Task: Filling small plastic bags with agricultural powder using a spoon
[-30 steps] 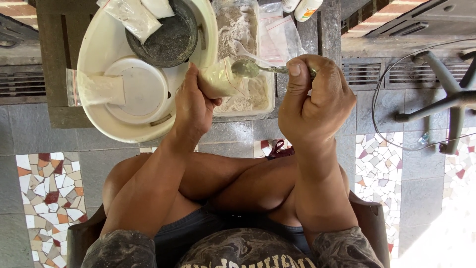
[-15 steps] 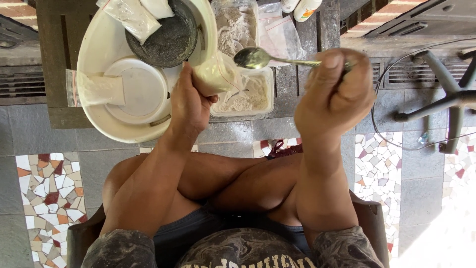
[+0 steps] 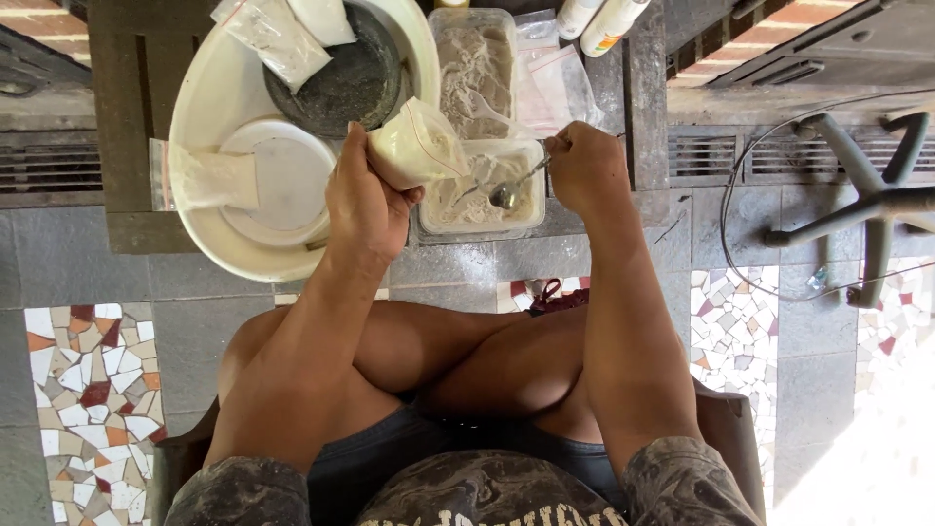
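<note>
Upper centre of the frame: the left hand (image 3: pixel 365 200) grips a small clear plastic bag of pale powder (image 3: pixel 417 146), fingers clamped around it. The right hand (image 3: pixel 584 166) pinches a metal spoon (image 3: pixel 511 190), its bowl dipping into the rectangular clear plastic tub of powder (image 3: pixel 482 200), beside the round white basin (image 3: pixel 209 117).

Small powder-filled plastic bag (image 3: pixel 417 146) tilted; metal spoon (image 3: pixel 508 191) over tub.
</note>
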